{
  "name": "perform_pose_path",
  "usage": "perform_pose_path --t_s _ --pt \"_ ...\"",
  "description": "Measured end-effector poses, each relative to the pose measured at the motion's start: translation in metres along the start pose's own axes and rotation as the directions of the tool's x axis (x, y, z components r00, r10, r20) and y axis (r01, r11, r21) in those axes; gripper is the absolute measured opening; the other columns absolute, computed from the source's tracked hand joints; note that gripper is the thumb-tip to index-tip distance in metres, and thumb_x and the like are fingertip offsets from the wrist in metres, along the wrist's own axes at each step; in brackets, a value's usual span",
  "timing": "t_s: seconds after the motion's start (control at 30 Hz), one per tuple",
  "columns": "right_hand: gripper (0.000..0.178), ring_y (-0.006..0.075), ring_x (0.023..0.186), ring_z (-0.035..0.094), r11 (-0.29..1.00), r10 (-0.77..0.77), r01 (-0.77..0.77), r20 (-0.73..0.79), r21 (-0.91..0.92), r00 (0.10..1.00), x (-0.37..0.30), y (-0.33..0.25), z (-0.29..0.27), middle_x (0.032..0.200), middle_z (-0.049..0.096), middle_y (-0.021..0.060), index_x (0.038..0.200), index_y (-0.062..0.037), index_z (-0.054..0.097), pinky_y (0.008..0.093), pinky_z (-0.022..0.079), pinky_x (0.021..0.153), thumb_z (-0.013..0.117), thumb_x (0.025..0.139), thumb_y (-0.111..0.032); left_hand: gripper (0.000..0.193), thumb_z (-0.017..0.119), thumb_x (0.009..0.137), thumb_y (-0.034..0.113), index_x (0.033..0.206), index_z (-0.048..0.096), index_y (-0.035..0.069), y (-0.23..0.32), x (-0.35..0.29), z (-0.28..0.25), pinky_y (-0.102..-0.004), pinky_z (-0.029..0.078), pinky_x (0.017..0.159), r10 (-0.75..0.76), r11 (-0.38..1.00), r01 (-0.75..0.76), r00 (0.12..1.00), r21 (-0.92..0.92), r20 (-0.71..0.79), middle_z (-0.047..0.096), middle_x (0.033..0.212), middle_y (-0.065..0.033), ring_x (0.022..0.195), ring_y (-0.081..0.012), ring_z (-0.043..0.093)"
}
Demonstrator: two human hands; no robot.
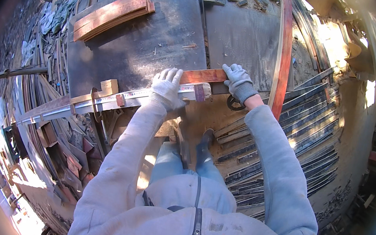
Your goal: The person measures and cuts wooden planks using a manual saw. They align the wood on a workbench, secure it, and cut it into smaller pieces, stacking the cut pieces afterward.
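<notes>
A short reddish wooden board (204,76) lies on the dark metal table at its near edge, just beyond a pale rail (139,95) with a measuring scale along it. My left hand (167,87), in a grey-white glove, rests across the rail by the board's left end, fingers stretched out flat and thumb apart. Gloved too, my right hand (239,82) grips the right end of the board, its fingers bent over it. A wooden block (109,86) sits against the rail on the left, beside a rusty clamp (96,104).
Several planks lie stacked (112,16) on the far left of the metal table (160,42). A long red-brown beam (283,54) runs along its right side. Below the table edge is a handwheel (234,103). Long dark strips (284,144) cover the ground at right; scrap wood (62,153) is piled at left.
</notes>
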State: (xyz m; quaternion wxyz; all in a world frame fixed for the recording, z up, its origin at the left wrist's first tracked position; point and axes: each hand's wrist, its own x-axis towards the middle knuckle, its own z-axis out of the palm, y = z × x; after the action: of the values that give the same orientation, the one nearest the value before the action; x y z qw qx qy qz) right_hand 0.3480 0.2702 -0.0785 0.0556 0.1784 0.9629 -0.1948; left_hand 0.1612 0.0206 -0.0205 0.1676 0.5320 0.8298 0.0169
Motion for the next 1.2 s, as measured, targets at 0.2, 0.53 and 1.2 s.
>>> perform_pose_path --t_s 0.2,0.53,1.2 --pt "0.06 0.0396 0.117 0.061 0.995 0.012 -0.017 -0.046 -0.094 0.999 -0.002 -0.007 0.001 0.122 0.064 0.0196 0.139 -0.0051 0.059 0.0468 0.053 0.101 0.081 0.085 -0.015 0.113 0.092 0.065 0.055 0.153 0.047 0.002 -0.001 -0.003 0.005 -0.0473 0.044 0.12 0.029 1.0 -0.03 0.997 -0.01 -0.064 0.055 0.151 -0.0187 0.141 -0.0383 0.049" --pt "0.049 0.0399 0.117 0.063 0.988 0.038 -0.057 -0.131 -0.146 0.991 0.003 -0.012 0.013 0.122 0.066 0.0206 0.13 -0.0061 0.062 0.0475 0.053 0.101 0.08 0.086 -0.017 0.114 0.092 0.062 0.059 0.152 0.049 0.004 0.002 -0.009 0.007 -0.0443 0.05 0.113 0.042 0.998 -0.036 0.987 0.045 -0.153 0.058 0.145 -0.0164 0.134 -0.0344 0.056" --pt "0.063 0.0353 0.124 0.066 0.732 0.433 -0.171 -0.255 0.66 0.865 -0.14 -0.096 -0.164 0.136 0.067 0.0222 0.141 -0.0002 0.062 0.0443 0.053 0.107 0.079 0.093 -0.038 0.026 0.074 0.095 0.029 0.114 0.081 0.012 0.044 -0.004 -0.067 -0.0434 0.052 0.104 -0.157 0.836 0.137 0.988 -0.532 0.007 0.072 0.109 -0.0166 0.107 -0.0355 0.068"
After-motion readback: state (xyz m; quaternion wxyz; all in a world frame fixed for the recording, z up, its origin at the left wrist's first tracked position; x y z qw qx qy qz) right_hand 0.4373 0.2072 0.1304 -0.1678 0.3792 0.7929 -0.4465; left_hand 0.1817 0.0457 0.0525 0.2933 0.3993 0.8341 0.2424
